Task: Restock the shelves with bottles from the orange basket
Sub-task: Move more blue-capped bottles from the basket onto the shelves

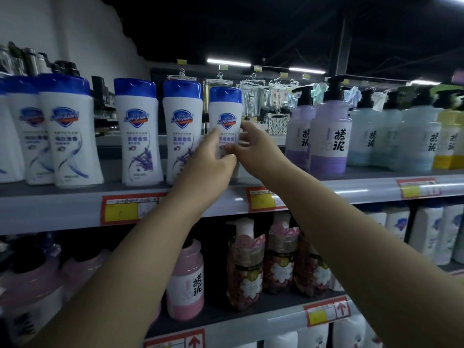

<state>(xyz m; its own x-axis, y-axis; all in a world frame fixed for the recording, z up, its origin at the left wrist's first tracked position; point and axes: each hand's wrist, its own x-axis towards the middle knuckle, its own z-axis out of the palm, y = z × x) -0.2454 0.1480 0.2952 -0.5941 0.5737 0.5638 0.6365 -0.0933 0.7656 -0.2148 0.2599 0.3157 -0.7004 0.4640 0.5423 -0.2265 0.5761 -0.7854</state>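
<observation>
Nearest, two bare forearms reach up and forward across the lower shelf [251, 320], where a pink pump bottle [185, 280] stands beside the floral pump bottles [246, 267]. Higher up, the left hand [208, 162] curls around the lower left side of a white Safeguard bottle [226, 114] with a blue cap. The right hand [258, 146] grips the same bottle from the right, thumb on its front label. The bottle is upright over the upper shelf [62, 209]; its base is hidden by the hands, so I cannot tell whether it rests there. It is just right of the lavender Safeguard bottles [140, 134] and left of the purple pump bottles [329, 136]. Beyond, hanging garments [253, 96] show in the dim aisle.
</observation>
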